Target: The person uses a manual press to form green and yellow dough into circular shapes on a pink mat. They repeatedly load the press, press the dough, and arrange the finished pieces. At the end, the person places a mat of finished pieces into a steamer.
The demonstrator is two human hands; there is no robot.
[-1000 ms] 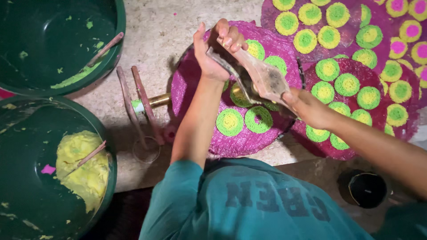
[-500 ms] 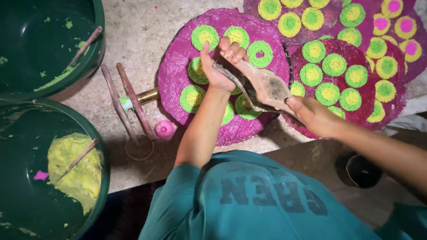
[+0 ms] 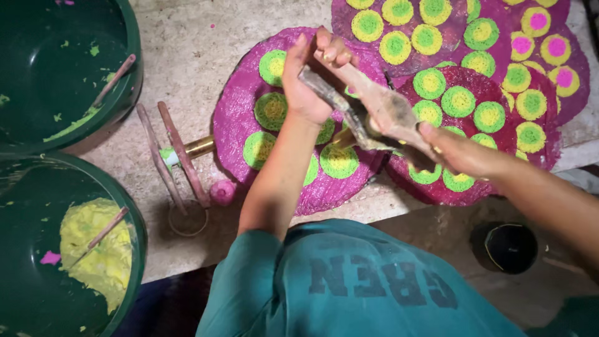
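Wooden press [image 3: 368, 109], dough-caked and two-handled, is held in both hands above a magenta disc [image 3: 240, 118] dotted with green-and-yellow rounds. Left hand [image 3: 306, 87] has its grip closed around the upper handle, thumb up. Right hand [image 3: 458, 150] has its grip closed on the lower handle, toward the person's right. Brass shows at the press's middle, just over the disc. More magenta discs [image 3: 499, 93] with green, yellow and pink rounds overlap to the right of that disc and beyond it, all on a pale stone surface [image 3: 187, 62]. Left of the disc lies a second press [image 3: 178, 153] with a brass barrel. Farther left sit two green basins: one [image 3: 134, 68] holds smears and a stick, the nearer one [image 3: 134, 237] yellow dough and a stick.
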